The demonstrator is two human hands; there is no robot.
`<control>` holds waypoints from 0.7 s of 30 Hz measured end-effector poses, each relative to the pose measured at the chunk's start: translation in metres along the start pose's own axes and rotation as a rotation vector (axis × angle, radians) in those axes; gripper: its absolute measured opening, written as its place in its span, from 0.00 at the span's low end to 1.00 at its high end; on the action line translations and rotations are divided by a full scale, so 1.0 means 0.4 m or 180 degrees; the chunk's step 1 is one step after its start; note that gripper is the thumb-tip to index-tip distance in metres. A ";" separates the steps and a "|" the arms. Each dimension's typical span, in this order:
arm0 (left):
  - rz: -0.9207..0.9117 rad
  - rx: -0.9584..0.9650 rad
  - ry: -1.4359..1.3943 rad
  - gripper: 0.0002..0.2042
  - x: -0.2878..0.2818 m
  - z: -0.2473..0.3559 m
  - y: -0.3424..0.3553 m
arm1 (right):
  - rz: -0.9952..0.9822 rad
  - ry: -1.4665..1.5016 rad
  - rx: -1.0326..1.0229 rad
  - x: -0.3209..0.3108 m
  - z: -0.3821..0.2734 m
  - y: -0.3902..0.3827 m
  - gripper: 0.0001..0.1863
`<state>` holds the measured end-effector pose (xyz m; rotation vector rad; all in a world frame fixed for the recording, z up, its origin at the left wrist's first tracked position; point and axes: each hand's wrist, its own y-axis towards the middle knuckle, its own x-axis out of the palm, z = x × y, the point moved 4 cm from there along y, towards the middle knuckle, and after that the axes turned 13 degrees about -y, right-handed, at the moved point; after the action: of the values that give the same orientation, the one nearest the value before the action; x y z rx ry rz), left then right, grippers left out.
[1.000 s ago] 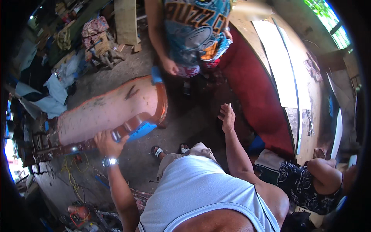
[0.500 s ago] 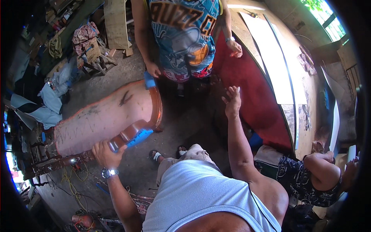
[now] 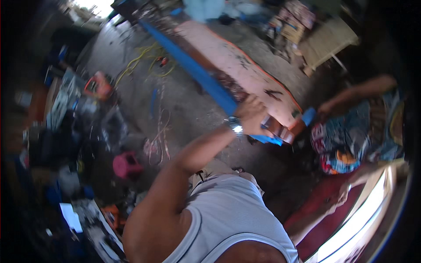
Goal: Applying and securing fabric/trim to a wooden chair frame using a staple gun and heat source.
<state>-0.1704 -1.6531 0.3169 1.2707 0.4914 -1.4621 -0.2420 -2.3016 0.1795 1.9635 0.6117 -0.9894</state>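
Note:
A long pink-topped panel (image 3: 245, 65) with an orange outline lies across the upper middle, with a brown rim and a blue strip (image 3: 188, 65) along its near side. My left hand (image 3: 253, 115), below a metal wristwatch, grips the rim near the panel's right end, its fingers partly hidden. Just beside it are a brown end piece and a blue edge (image 3: 267, 140). At the lower right my right hand (image 3: 337, 200) is blurred; its fingers look stretched out and nothing shows in them. It is above a dark red surface (image 3: 335, 228).
Another person in a colourful shirt (image 3: 377, 127) stands at the right, one hand (image 3: 325, 109) close to the panel's blue-tipped end. Yellow cord (image 3: 136, 63), an orange tool (image 3: 101, 86) and a pink stool (image 3: 127, 165) are on the floor at left. Boards (image 3: 329, 41) lean farther back.
The view has swung left, so the panel now appears higher and farther right. My left hand stays on its rim. My right hand shows lower and farther right.

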 end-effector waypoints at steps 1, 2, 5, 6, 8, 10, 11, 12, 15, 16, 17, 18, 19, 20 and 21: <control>-0.0128 -0.0094 -0.0090 0.44 0.000 -0.013 -0.015 | -0.0030 0.0101 -0.0166 0.057 -0.044 0.050 0.18; -0.0268 -0.0126 -0.0227 0.45 -0.010 -0.009 -0.018 | -0.0192 0.0112 -0.0312 0.092 -0.078 0.090 0.18; 0.0287 0.0134 -0.0863 0.39 -0.033 -0.032 -0.059 | -0.0635 0.0101 -0.0672 0.202 -0.256 0.069 0.17; 0.0269 0.0093 -0.1280 0.37 -0.063 -0.038 -0.081 | -0.0795 0.0075 -0.0770 0.228 -0.328 0.001 0.17; 0.1051 0.0751 -0.1560 0.33 -0.097 -0.067 -0.162 | -0.1112 0.0014 -0.0997 0.265 -0.477 -0.163 0.17; 0.0908 0.0772 -0.1618 0.28 -0.119 -0.148 -0.280 | -0.1398 -0.0109 -0.1115 0.294 -0.595 -0.344 0.17; 0.0609 0.0612 -0.1721 0.26 -0.117 -0.204 -0.341 | -0.1523 -0.0199 -0.1067 0.287 -0.628 -0.451 0.17; 0.0361 0.0372 -0.1772 0.25 -0.139 -0.274 -0.424 | -0.1680 -0.0258 -0.1114 0.290 -0.692 -0.551 0.16; -0.0055 -0.0558 -0.1938 0.21 -0.233 -0.509 -0.680 | -0.2181 -0.0466 -0.1323 0.310 -0.899 -0.816 0.16; -0.0317 -0.0909 -0.1880 0.21 -0.251 -0.582 -0.761 | -0.2365 -0.0565 -0.1402 0.313 -0.965 -0.895 0.16; -0.0298 -0.0949 -0.1910 0.21 -0.283 -0.645 -0.830 | -0.2541 -0.0661 -0.1464 0.321 -1.036 -0.969 0.16; -0.0271 -0.1123 -0.1847 0.20 -0.321 -0.719 -0.891 | -0.2715 -0.0741 -0.1506 0.337 -1.118 -1.047 0.16; -0.0246 -0.1291 -0.1780 0.19 -0.353 -0.784 -0.935 | -0.2886 -0.0818 -0.1543 0.355 -1.201 -1.123 0.16; -0.0247 -0.1308 -0.1769 0.19 -0.398 -0.836 -0.956 | -0.3059 -0.0874 -0.1575 0.378 -1.290 -1.202 0.16; -0.0156 -0.1437 -0.1789 0.18 -0.452 -0.891 -0.977 | -0.3230 -0.0934 -0.1604 0.400 -1.378 -1.286 0.15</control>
<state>-0.3907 -1.1473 0.2277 0.4665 0.4368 -1.5572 -0.2881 -1.5534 0.0006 0.9754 1.5683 -1.4783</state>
